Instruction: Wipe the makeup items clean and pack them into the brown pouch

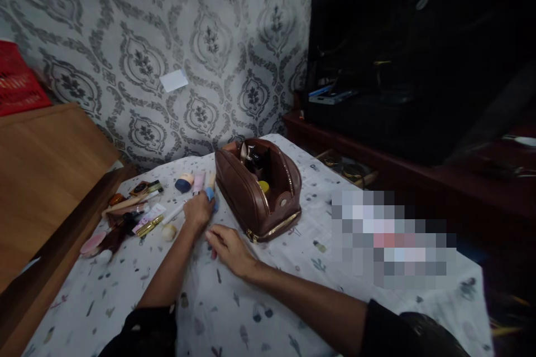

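A brown makeup bag (238, 192) stands unzipped on the cloth, with a yellow-lidded item (263, 187) and several dark items inside. Left of it, my left hand (199, 211) is closed at a tube with a blue cap (210, 193); the fingers partly cover it. A pink tube (199, 181) and a dark-blue and beige round jar (184, 182) lie just beyond that hand. My right hand (230, 248) is near the bag's front corner, its fingers curled. A small pinkish piece (214, 254) shows under them; what it is, I cannot make out.
Brushes, a gold tube (149, 226), a pink compact (92, 244) and other cosmetics lie in a pile at left. A cream-coloured round item (168, 232) is closer to my left arm. A wooden panel (54, 173) borders the left, a dark television (397, 56) the right. A blurred patch hides the cloth's right part.
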Demonstrator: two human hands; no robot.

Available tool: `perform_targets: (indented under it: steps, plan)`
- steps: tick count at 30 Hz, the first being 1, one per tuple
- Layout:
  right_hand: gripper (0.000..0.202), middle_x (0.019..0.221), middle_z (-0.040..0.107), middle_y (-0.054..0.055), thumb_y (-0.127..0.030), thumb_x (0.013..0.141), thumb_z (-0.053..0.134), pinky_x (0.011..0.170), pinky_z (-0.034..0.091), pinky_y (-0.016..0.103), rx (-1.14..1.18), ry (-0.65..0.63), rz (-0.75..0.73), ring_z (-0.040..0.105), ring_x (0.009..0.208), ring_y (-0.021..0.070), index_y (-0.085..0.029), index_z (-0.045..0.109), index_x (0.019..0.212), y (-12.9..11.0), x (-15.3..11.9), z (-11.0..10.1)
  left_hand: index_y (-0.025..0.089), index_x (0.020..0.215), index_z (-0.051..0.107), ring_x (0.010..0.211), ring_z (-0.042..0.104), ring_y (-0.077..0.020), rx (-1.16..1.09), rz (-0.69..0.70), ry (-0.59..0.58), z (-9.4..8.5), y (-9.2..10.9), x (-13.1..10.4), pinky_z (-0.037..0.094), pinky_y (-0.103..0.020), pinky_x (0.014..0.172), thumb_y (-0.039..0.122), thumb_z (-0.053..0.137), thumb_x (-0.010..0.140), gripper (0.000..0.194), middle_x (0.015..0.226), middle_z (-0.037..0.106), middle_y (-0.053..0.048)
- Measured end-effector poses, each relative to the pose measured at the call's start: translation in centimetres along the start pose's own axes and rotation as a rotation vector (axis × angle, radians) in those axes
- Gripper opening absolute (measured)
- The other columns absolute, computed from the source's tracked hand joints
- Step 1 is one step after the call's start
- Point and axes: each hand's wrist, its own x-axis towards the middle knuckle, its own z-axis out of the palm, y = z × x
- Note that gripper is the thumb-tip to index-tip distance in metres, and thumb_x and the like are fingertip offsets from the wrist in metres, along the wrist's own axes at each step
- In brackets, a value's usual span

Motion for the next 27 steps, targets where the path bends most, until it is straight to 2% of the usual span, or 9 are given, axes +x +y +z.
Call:
perform_targets:
  steps: [4, 7, 11, 13, 15, 18, 22, 27]
  plan:
    - [0.022, 0.056, 0.052, -0.006, -0.033, 0.096, 0.046, 0.044, 0.033, 0.017, 0.116, -0.018, 0.116, 0.043, 0.043, 0.0065, -0.02, 0.048, 0.079, 0.3, 0.1, -0.3, 0.015, 0.099, 0.065, 0.094, 0.069, -0.0309, -0.065, 0.001, 0.004, -0.7, -1.3, -0.1, 0.046, -0.034, 0.074, 0.039, 0.051, 0.087, 0.03, 0.098, 0.073, -0.018]
    - [0.023, 0.059, 0.054, -0.005, -0.04, 0.095, 0.047, 0.04, 0.034, 0.017, 0.167, -0.002, 0.128, 0.045, 0.042, 0.0066, -0.02, 0.05, 0.084, 1.2, 0.5, -0.2, 0.016, 0.086, 0.065, 0.086, 0.068, -0.027, -0.167, 0.024, 0.03, -1.7, -2.7, -1.1, 0.044, -0.03, 0.069, 0.039, 0.05, 0.087, 0.027, 0.085, 0.072, -0.012]
    - [0.029, 0.062, 0.054, -0.004, -0.047, 0.095, 0.045, 0.04, 0.038, 0.017, 0.188, 0.024, 0.116, 0.051, 0.046, 0.0087, -0.019, 0.054, 0.092, 2.4, 1.3, 0.2, 0.017, 0.075, 0.059, 0.071, 0.065, -0.0214, -0.347, 0.075, 0.054, -2.2, -4.0, -4.6, 0.044, -0.027, 0.063, 0.042, 0.046, 0.088, 0.031, 0.07, 0.067, -0.004]
    - [0.032, 0.065, 0.055, -0.003, -0.049, 0.095, 0.044, 0.042, 0.04, 0.018, 0.188, 0.006, 0.111, 0.053, 0.048, 0.0091, -0.018, 0.055, 0.095, 2.7, 1.5, 0.2, 0.018, 0.076, 0.058, 0.07, 0.062, -0.0204, -0.54, 0.146, 0.091, -1.9, -4.4, -6.9, 0.046, -0.027, 0.063, 0.045, 0.047, 0.087, 0.031, 0.071, 0.065, -0.003]
    - [0.035, 0.068, 0.054, -0.002, -0.05, 0.096, 0.043, 0.044, 0.042, 0.018, 0.181, -0.026, 0.091, 0.053, 0.049, 0.0084, -0.018, 0.055, 0.091, 2.7, 1.6, 0.1, 0.019, 0.082, 0.06, 0.068, 0.06, -0.0202, -0.674, 0.231, 0.096, -1.5, -4.6, -9.1, 0.047, -0.029, 0.065, 0.044, 0.051, 0.086, 0.027, 0.072, 0.064, -0.002]
    - [0.038, 0.071, 0.052, -0.002, -0.054, 0.094, 0.046, 0.044, 0.043, 0.018, 0.192, -0.057, 0.06, 0.052, 0.05, 0.0073, -0.019, 0.053, 0.082, 2.7, 1.6, 0.0, 0.02, 0.087, 0.062, 0.07, 0.06, -0.0209, -0.687, 0.333, 0.069, -1.1, -4.9, -11.2, 0.047, -0.03, 0.068, 0.043, 0.056, 0.086, 0.024, 0.076, 0.065, -0.003]
    - [0.042, 0.07, 0.05, -0.004, -0.062, 0.087, 0.053, 0.042, 0.045, 0.019, 0.289, -0.061, 0.081, 0.052, 0.053, 0.0093, -0.02, 0.052, 0.086, 2.6, 1.8, -0.2, 0.02, 0.087, 0.062, 0.076, 0.06, -0.0206, -0.737, 0.405, 0.033, -1.0, -5.0, -11.4, 0.046, -0.031, 0.075, 0.043, 0.055, 0.09, 0.025, 0.082, 0.066, -0.004]
    - [0.049, 0.077, 0.056, -0.003, -0.067, 0.079, 0.058, 0.041, 0.047, 0.02, 0.366, -0.072, 0.14, 0.062, 0.061, 0.0134, -0.021, 0.046, 0.091, 1.9, 1.4, -0.5, 0.019, 0.09, 0.058, 0.076, 0.056, -0.0169, -0.957, 0.238, 0.107, -0.6, -4.5, -10.4, 0.046, -0.028, 0.075, 0.045, 0.051, 0.092, 0.028, 0.079, 0.06, -0.001]
